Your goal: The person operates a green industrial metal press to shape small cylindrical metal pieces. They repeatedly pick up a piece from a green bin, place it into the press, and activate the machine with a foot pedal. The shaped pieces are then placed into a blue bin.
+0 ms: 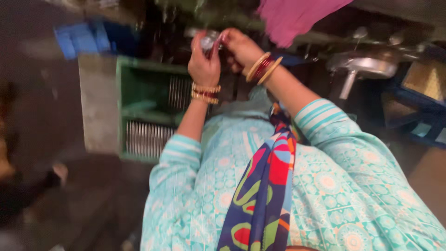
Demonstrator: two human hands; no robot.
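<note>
My left hand (pixel 203 62) is raised in front of me, its fingers closed around a small shiny metal part (pixel 207 42). My right hand (pixel 239 47) meets it from the right, and its fingertips pinch the same part. The picture is blurred, so the part's exact shape is unclear. Both wrists wear gold and red bangles. Below the hands are my turquoise patterned sleeves and a colourful scarf (pixel 265 186). The hands are held in front of a dark machine (pixel 204 18).
A green metal rack (pixel 139 100) with rows of thin metal pieces stands to the left. A pink cloth (pixel 292 16) hangs at the top. To the right are a shiny metal dish with a lever (pixel 364 67) and blue trays (pixel 418 93). Blue objects (pixel 81 39) lie at the upper left.
</note>
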